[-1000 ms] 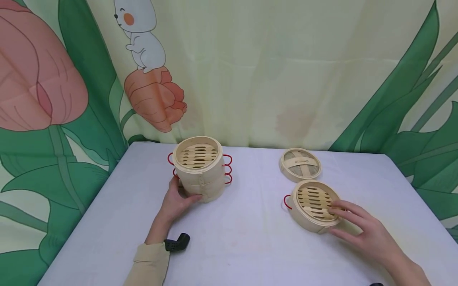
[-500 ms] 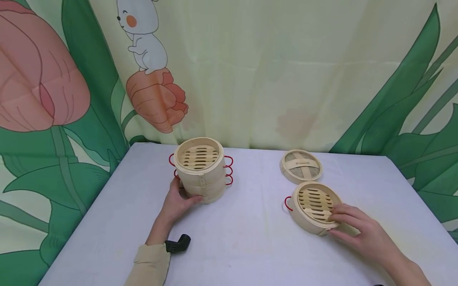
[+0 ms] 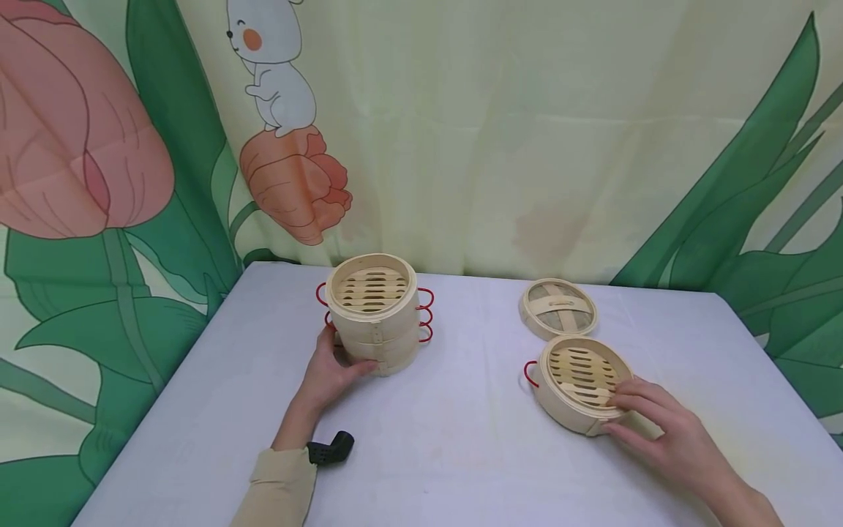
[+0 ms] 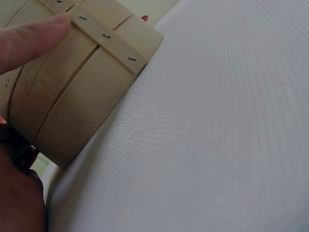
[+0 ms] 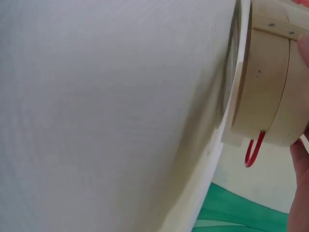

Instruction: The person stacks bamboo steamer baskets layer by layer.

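In the head view, a stack of bamboo steamer baskets (image 3: 375,322) with red side loops stands at the left of the table. My left hand (image 3: 331,375) holds it low down, thumb across the front and fingers round the left side, partly hidden. The thumb (image 4: 36,41) presses the stapled wall in the left wrist view. At the right, my right hand (image 3: 678,432) grips the near right rim of a single bamboo steamer basket (image 3: 573,410), fingers inside, thumb outside. That basket looks tilted; whether its base touches the table, I cannot tell.
A round bamboo lid (image 3: 560,309) with a crossed strap lies just behind the single basket. White cloth covers the table (image 3: 454,439). A printed curtain (image 3: 474,146) hangs along the table's back edge.
My head view has shifted slightly, so everything sits a little further right. The right fingers have dipped slightly at the basket's rim. My left hand stays on the stack.
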`<state>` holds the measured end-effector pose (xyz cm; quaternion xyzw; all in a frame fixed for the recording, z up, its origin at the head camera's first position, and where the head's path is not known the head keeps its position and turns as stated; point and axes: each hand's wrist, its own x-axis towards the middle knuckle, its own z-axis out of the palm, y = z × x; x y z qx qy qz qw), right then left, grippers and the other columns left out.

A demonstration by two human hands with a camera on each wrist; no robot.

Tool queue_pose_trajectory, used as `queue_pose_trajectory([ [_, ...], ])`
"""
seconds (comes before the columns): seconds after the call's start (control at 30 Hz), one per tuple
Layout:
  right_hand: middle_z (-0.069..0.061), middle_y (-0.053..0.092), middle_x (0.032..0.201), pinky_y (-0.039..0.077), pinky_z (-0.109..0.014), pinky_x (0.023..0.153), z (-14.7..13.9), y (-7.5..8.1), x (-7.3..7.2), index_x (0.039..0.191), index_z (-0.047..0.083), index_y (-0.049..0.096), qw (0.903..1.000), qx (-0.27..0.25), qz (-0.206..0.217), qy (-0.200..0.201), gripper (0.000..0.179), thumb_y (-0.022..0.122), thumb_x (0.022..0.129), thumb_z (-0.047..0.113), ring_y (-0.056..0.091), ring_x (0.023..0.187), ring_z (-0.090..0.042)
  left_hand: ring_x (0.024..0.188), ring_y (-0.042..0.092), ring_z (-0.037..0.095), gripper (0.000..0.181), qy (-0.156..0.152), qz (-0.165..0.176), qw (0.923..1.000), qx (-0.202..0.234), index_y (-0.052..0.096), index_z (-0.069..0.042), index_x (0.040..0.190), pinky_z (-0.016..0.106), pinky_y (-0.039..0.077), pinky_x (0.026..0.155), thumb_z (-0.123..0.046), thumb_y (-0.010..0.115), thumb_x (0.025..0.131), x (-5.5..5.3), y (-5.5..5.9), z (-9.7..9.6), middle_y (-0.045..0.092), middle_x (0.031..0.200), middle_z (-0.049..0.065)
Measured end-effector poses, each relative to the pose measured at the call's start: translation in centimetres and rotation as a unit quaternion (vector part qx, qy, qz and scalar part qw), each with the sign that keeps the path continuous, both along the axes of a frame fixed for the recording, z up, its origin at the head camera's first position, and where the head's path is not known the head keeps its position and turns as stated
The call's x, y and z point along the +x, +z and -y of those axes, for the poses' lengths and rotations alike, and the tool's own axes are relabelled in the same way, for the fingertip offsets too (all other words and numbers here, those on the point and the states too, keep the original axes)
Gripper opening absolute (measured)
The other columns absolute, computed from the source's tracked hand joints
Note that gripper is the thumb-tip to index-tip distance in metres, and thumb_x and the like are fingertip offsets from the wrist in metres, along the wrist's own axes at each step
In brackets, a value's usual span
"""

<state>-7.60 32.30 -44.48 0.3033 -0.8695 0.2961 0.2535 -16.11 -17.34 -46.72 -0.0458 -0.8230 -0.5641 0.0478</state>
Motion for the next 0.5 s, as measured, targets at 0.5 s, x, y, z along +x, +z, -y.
queue_pose_trajectory([
  [0.5, -0.010, 0.066, 0.104, 0.035, -0.016, 0.105, 1.3, 1.9, -0.2, 0.095, 0.004, 0.074, 0.9978, -0.033, -0.054, -0.021, 0.055, 0.062, 0.093, 0.058, 0.053, 0.115, -0.007, 0.136, 0.037, 0.037, 0.101, -0.005, -0.012, 0.9999, 0.000, 0.025, 0.000, 0.151, 0.056, 0.027, 0.113, -0.012, 0.089, 0.074, 0.0, 0.0, -0.1, 0.038, 0.148, 0.021],
])
